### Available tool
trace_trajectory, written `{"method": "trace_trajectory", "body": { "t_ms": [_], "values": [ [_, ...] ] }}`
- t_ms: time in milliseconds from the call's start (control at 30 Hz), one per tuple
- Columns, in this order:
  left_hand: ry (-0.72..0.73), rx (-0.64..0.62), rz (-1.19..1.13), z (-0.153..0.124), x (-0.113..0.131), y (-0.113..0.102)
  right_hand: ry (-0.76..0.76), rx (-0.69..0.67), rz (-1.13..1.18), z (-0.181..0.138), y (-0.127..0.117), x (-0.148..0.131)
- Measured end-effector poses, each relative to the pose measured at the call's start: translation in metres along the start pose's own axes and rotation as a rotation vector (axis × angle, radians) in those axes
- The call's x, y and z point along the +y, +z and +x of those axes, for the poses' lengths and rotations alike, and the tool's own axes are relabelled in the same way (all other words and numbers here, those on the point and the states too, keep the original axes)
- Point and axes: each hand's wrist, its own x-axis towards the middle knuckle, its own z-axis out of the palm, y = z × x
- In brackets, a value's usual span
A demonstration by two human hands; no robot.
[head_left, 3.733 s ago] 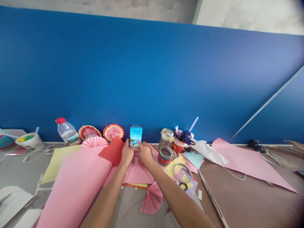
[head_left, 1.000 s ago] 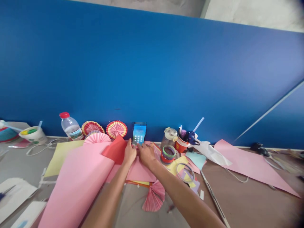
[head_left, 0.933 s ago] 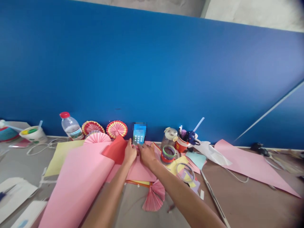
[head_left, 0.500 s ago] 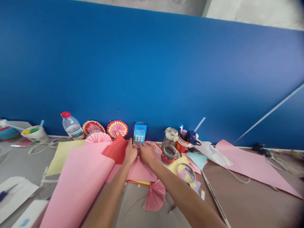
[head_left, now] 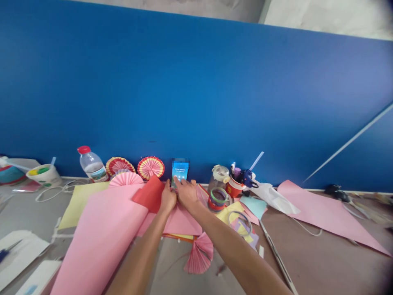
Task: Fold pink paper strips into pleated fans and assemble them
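Observation:
A phone [head_left: 180,170] with a lit blue screen stands propped against the blue wall at the back of the table. My left hand [head_left: 168,198] is closed on the phone's lower left edge and steadies it. My right hand [head_left: 186,191] reaches to the screen with its forefinger stretched out on the glass and the other fingers curled. Both forearms lie over pink paper sheets [head_left: 101,233]. A red sheet [head_left: 149,194] sits just left of my left hand.
Left of the phone stand paper rosettes [head_left: 151,167], a water bottle [head_left: 91,164] and a white bowl [head_left: 44,175]. To the right are a glass jar [head_left: 220,175], tape rolls [head_left: 217,199], a red cup with scissors [head_left: 236,185] and a long pink sheet [head_left: 325,213]. A folded pink fan [head_left: 199,253] lies in front.
The phone screen has gone from a picture to rows of icons to a plain blue screen. My right forefinger has moved up onto the screen. My left hand stays put.

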Motion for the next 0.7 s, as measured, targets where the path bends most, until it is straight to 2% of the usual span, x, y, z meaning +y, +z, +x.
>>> {"method": "trace_trajectory", "body": {
  "t_ms": [267,700],
  "values": [
    [-0.075,-0.077,-0.062,-0.002,0.002,0.001,0.052,-0.075,0.05,-0.029,0.012,0.011],
    [-0.07,-0.064,-0.111,-0.005,0.006,0.0,0.1,-0.058,0.079,-0.02,0.016,0.011]
  ]
}}
